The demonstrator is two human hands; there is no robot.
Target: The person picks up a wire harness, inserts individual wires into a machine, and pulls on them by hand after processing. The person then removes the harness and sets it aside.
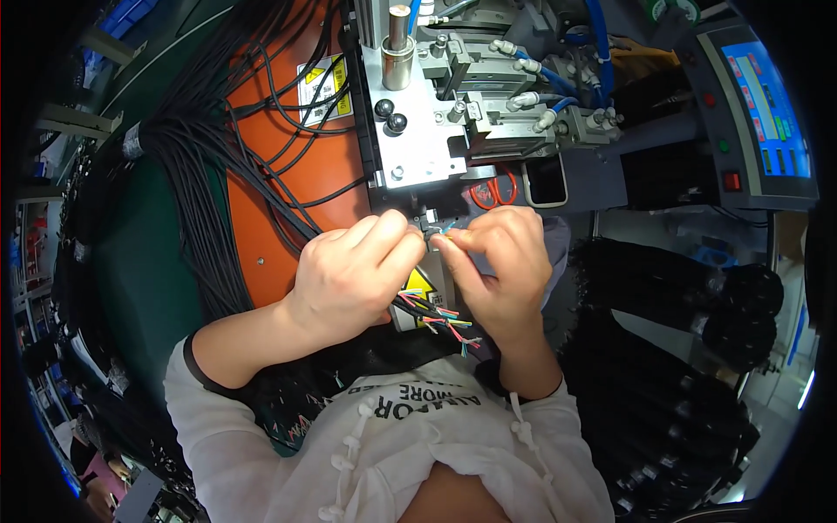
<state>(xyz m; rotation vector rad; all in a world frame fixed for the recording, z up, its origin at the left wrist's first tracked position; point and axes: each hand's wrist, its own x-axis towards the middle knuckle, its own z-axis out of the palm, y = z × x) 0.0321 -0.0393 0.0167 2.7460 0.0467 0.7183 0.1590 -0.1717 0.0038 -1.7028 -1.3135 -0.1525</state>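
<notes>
My left hand (353, 275) is closed, knuckles up, at the front of the metal machine (427, 131). Below its palm, several black cables stick out with stripped ends of red, green, yellow and white wires (440, 321). Opposite it, my right hand (501, 270) pinches thin bluish wires (448, 230) between thumb and forefinger. Both sets of fingertips meet at a small dark part by the machine's front edge. The fingers partly cover that part, so its exact shape is unclear.
A thick bundle of black cables (187, 148) drapes over the orange plate (270, 209) on the left. Red-handled scissors (495, 190) and a phone-like dark device (546, 181) lie behind my right hand. A lit control screen (767, 113) stands far right, above more cable bundles (671, 288).
</notes>
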